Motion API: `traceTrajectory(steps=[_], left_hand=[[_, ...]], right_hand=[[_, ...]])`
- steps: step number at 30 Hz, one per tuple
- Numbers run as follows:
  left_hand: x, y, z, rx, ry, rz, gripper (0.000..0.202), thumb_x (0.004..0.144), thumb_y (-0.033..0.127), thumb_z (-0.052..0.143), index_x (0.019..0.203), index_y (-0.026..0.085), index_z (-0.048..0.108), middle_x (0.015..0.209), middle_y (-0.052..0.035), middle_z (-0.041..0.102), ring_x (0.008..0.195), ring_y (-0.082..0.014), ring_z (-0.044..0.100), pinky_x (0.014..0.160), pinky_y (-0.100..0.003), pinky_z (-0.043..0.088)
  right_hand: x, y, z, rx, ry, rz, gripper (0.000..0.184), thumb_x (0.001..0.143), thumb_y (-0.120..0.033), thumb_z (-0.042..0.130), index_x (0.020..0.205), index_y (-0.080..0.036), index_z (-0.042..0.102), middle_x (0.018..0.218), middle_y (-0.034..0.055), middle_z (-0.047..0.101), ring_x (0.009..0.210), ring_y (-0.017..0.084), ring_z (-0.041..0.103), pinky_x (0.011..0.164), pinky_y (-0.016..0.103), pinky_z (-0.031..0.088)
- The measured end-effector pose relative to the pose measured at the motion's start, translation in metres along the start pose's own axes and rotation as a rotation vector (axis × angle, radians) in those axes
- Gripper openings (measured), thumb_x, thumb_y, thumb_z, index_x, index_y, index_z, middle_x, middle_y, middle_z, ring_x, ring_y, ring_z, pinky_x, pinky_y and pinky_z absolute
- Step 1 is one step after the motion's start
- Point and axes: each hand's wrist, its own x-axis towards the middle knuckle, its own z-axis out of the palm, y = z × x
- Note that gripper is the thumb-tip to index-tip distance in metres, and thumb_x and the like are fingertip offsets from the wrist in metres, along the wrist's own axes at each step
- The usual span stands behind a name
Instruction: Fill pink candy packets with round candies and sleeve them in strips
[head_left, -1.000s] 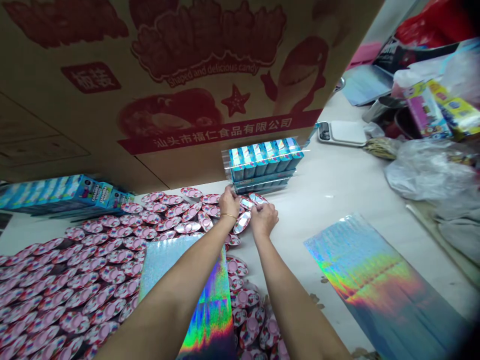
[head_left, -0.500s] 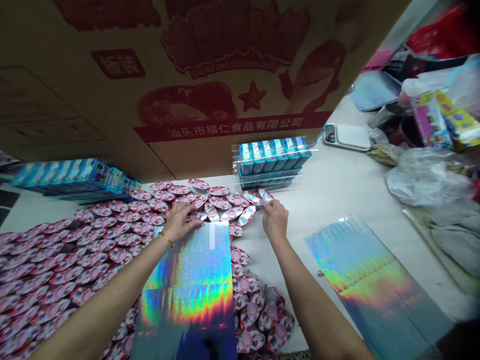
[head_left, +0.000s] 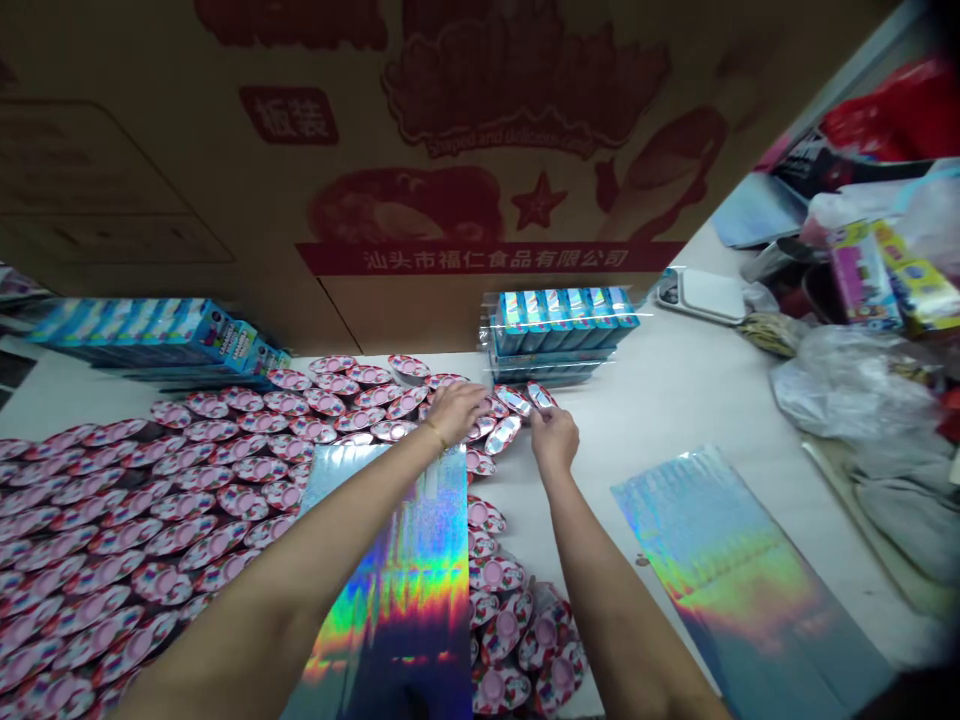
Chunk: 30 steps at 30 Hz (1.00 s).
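Note:
My right hand (head_left: 555, 437) pinches a small oval pack (head_left: 540, 395) with a shiny silvery edge at the right end of the rows. My left hand (head_left: 456, 412) reaches over the packs just left of it, fingers apart and bent downward; what lies under them is partly hidden. Between the two hands stand more silvery-edged packs, one of them a tilted oval pack (head_left: 503, 434). Many red, white and pink oval packs (head_left: 202, 478) spread across the left of the table. A holographic foil sheet (head_left: 420, 560) lies under my left forearm, over some of them.
A large printed carton (head_left: 420, 310) rises behind. Blue boxes in clear wrap (head_left: 559, 335) stand against it, with another blue box row (head_left: 150, 335) at left. At right lie a second foil sheet (head_left: 742, 570), a white scale (head_left: 709, 296) and clear plastic bags (head_left: 862, 370).
My left hand has moved right along the packs, from beyond the foil's top edge toward my right hand. My right hand stays at the end pack. The view has shifted slightly.

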Motion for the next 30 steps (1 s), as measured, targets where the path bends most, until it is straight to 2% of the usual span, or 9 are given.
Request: traceTrajectory(steps=[3, 5, 12, 16, 18, 20, 23, 26, 30], left_hand=[[0.031, 0.011, 0.015, 0.000, -0.031, 0.026, 0.034, 0.075, 0.031, 0.053, 0.109, 0.025, 0.056, 0.114, -0.0050, 0.056, 0.105, -0.0205, 0.045, 0.089, -0.035, 0.031], [0.042, 0.017, 0.021, 0.037, -0.055, 0.036, 0.037, 0.072, 0.031, 0.057, 0.109, 0.025, 0.056, 0.113, -0.0059, 0.055, 0.104, -0.0220, 0.046, 0.086, -0.035, 0.033], [0.047, 0.030, 0.031, 0.141, -0.098, -0.042, 0.033, 0.072, 0.037, 0.055, 0.101, 0.021, 0.061, 0.101, -0.0109, 0.055, 0.093, -0.0248, 0.049, 0.079, -0.036, 0.037], [0.050, 0.035, 0.026, 0.213, -0.153, -0.048, 0.034, 0.072, 0.043, 0.054, 0.097, 0.021, 0.063, 0.095, -0.0103, 0.057, 0.087, -0.0234, 0.052, 0.076, -0.034, 0.038], [0.052, 0.035, 0.024, 0.223, -0.179, -0.045, 0.035, 0.071, 0.045, 0.054, 0.096, 0.021, 0.063, 0.092, -0.0093, 0.058, 0.085, -0.0223, 0.053, 0.073, -0.032, 0.039], [0.053, 0.033, 0.024, 0.193, -0.183, -0.049, 0.035, 0.071, 0.046, 0.054, 0.096, 0.022, 0.064, 0.091, -0.0080, 0.059, 0.084, -0.0211, 0.054, 0.072, -0.030, 0.039], [0.054, 0.027, 0.028, 0.100, -0.160, -0.067, 0.032, 0.072, 0.045, 0.054, 0.095, 0.025, 0.064, 0.089, -0.0059, 0.060, 0.083, -0.0198, 0.055, 0.072, -0.029, 0.040], [0.054, 0.022, 0.033, 0.002, -0.122, -0.096, 0.034, 0.067, 0.041, 0.060, 0.096, 0.024, 0.063, 0.093, -0.0059, 0.061, 0.087, -0.0205, 0.055, 0.076, -0.030, 0.040], [0.051, 0.018, 0.029, -0.299, -0.053, -0.136, 0.039, 0.058, 0.031, 0.067, 0.095, 0.017, 0.063, 0.098, -0.0069, 0.060, 0.091, -0.0207, 0.053, 0.080, -0.030, 0.041]], right_hand=[[0.005, -0.004, -0.003, -0.004, -0.042, 0.060, 0.019, 0.069, -0.033, 0.052, 0.071, -0.019, 0.065, 0.073, 0.0081, 0.061, 0.064, 0.020, 0.052, 0.057, 0.029, 0.033], [0.008, -0.004, -0.004, 0.000, -0.061, 0.073, 0.017, 0.068, -0.031, 0.053, 0.069, -0.019, 0.065, 0.070, 0.0078, 0.061, 0.062, 0.020, 0.052, 0.056, 0.029, 0.033], [0.015, 0.006, -0.006, -0.013, -0.082, 0.001, 0.016, 0.071, -0.026, 0.049, 0.071, -0.019, 0.063, 0.075, 0.0067, 0.061, 0.066, 0.018, 0.054, 0.059, 0.027, 0.035], [0.014, 0.000, -0.011, -0.104, -0.115, -0.089, 0.018, 0.073, -0.024, 0.045, 0.076, -0.018, 0.062, 0.084, 0.0073, 0.059, 0.071, 0.017, 0.054, 0.062, 0.026, 0.036], [0.016, -0.006, -0.014, -0.073, -0.154, -0.083, 0.016, 0.070, -0.023, 0.047, 0.073, -0.017, 0.062, 0.079, 0.0062, 0.060, 0.070, 0.016, 0.054, 0.061, 0.025, 0.036], [0.020, -0.011, -0.017, 0.083, -0.216, -0.025, 0.014, 0.067, -0.025, 0.049, 0.066, -0.017, 0.060, 0.065, 0.0032, 0.059, 0.062, 0.015, 0.053, 0.056, 0.024, 0.036], [0.027, -0.018, -0.026, 0.474, -0.316, 0.034, 0.015, 0.063, -0.029, 0.053, 0.058, -0.016, 0.057, 0.047, -0.0024, 0.051, 0.047, 0.011, 0.046, 0.047, 0.022, 0.032], [0.029, -0.026, -0.040, 0.740, -0.375, 0.055, 0.018, 0.056, -0.032, 0.060, 0.056, -0.015, 0.054, 0.043, -0.0053, 0.047, 0.040, 0.007, 0.039, 0.042, 0.021, 0.030], [0.024, -0.033, -0.055, 0.879, -0.472, 0.077, 0.021, 0.054, -0.032, 0.065, 0.059, -0.015, 0.053, 0.044, -0.0053, 0.050, 0.038, 0.006, 0.039, 0.041, 0.019, 0.029]])
